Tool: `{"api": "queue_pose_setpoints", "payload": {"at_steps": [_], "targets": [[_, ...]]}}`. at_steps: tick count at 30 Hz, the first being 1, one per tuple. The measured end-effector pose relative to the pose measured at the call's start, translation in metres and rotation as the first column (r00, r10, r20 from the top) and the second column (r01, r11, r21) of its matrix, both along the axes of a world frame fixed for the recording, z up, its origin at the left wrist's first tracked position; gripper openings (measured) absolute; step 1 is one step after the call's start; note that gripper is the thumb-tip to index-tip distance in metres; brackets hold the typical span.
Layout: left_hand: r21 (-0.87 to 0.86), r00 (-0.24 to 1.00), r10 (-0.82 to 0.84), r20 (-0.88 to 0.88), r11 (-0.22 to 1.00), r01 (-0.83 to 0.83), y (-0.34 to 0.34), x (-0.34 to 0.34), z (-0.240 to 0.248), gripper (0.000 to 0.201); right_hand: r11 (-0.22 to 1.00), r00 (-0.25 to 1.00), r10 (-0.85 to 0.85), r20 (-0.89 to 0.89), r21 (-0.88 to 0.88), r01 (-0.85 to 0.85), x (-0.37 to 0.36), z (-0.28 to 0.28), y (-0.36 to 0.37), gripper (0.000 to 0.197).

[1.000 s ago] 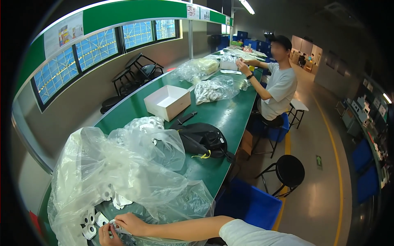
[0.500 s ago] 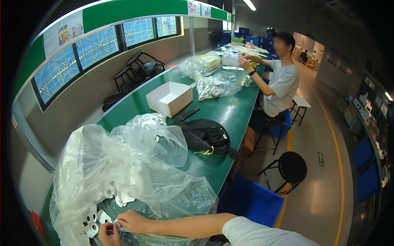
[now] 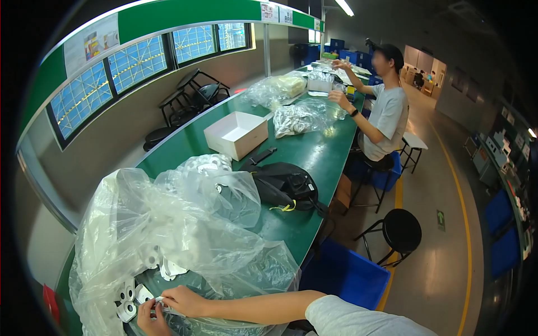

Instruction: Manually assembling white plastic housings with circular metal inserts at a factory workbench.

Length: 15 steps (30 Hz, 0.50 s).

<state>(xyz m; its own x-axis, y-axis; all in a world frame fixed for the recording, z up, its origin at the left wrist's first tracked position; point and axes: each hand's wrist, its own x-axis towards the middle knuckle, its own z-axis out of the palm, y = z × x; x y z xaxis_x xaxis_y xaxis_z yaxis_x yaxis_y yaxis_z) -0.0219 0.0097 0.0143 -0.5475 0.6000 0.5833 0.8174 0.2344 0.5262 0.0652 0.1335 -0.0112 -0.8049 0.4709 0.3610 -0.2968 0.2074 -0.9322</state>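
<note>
At the lower edge, my left hand and my right hand meet over a small white piece. The fingers of both are closed on it; its exact shape is mostly hidden. Just left of the hands lie several white plastic parts with round dark-centred holes. More white parts show at the opening of a large clear plastic bag, which spreads over the near end of the green table. My right forearm crosses the bag's near edge.
Beyond the bag are a black backpack, an open white box and filled clear bags. A co-worker sits along the table's right side. A blue bin and a black stool stand right of the table.
My left fingers have shifted up against the white piece, and both hands stay together. The co-worker's hands have moved apart, one rising. The whole view has shifted slightly.
</note>
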Motion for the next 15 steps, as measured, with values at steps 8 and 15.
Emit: {"api": "queue_pose_setpoints", "payload": {"at_steps": [8, 15], "targets": [[-0.002, 0.988, 0.064, -0.139, 0.998, -0.065, 0.000, 0.009, 0.011, 0.009, 0.999, 0.999, -0.036, -0.007, 0.018, 0.036, 0.002, 0.014, -0.004, 0.023], [0.014, 0.994, 0.111, -0.005, 0.994, -0.111, -0.002, 0.003, 0.002, 0.010, 0.998, 0.998, -0.055, -0.033, 0.035, 0.056, -0.004, 0.001, -0.008, 0.018]]}}
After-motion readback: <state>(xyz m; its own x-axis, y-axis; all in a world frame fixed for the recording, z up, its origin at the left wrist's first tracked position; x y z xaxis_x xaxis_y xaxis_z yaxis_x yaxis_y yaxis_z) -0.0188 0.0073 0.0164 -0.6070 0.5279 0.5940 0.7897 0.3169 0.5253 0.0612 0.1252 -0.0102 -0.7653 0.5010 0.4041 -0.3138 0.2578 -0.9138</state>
